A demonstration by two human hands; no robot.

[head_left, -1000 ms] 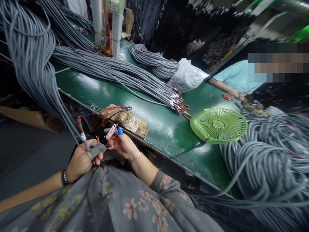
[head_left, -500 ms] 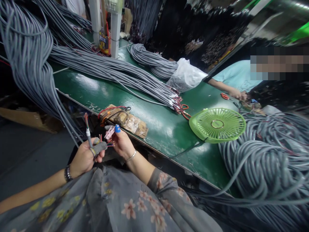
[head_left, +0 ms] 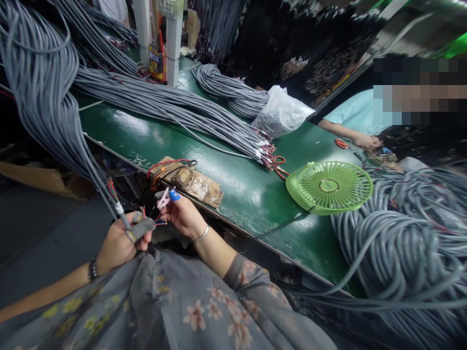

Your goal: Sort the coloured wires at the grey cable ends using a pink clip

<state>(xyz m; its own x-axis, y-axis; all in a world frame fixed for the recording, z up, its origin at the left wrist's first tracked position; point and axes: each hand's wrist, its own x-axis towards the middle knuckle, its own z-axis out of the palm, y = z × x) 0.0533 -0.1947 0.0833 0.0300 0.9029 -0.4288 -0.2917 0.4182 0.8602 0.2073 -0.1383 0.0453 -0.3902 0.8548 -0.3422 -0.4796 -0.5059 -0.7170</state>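
My left hand (head_left: 122,239), with grey covers on its thumb and a finger, is closed around a grey cable (head_left: 123,217). Bared coloured wires (head_left: 113,190) fan out past the cable's white end, and more thin wires (head_left: 159,221) stick out by the thumb. My right hand (head_left: 187,218) wears a blue cover on one fingertip and pinches a small pale pink clip-like piece (head_left: 164,198), whose exact kind is unclear. Both hands are close together in front of the table edge. Just beyond them lies a stained wooden block (head_left: 199,182) with red and black leads.
On the green table (head_left: 233,187) lie long bundles of grey cable (head_left: 175,109). A green fan (head_left: 328,187) stands right of the middle, beside a large cable heap (head_left: 401,238). Across the table are a plastic bag (head_left: 282,114), orange-handled scissors (head_left: 341,143) and a co-worker's hand (head_left: 367,141).
My left hand has moved a little left and down, tilting the cable's end leftward. My right hand has shifted slightly left, and the pink piece has turned more upright.
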